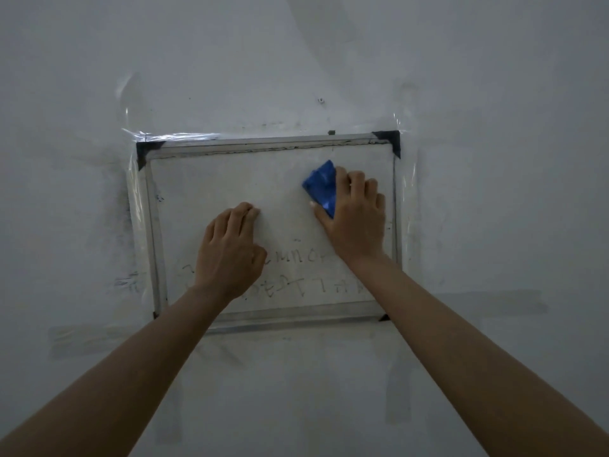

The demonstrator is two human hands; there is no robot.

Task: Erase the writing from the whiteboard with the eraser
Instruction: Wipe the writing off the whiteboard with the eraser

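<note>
Left hand point(230, 249) braces whiteboard point(211, 186), fingers curled, empty. Right hand point(354, 216) grips blue eraser point(320, 186) at upper right. Mid-wipe; writing point(296, 282) remains along bottom, so next stroke needs downward sweep.

A blue eraser point(320, 186) was pressed on the metal-framed whiteboard point(211, 179), upper right; faint writing point(306, 285) remained across its lower part.

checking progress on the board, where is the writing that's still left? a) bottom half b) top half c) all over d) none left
a: dark marker writing shows only in the lower part of the whiteboard, between the wrists, while the upper part, where the right hand holds the blue eraser, looks wiped.
</note>
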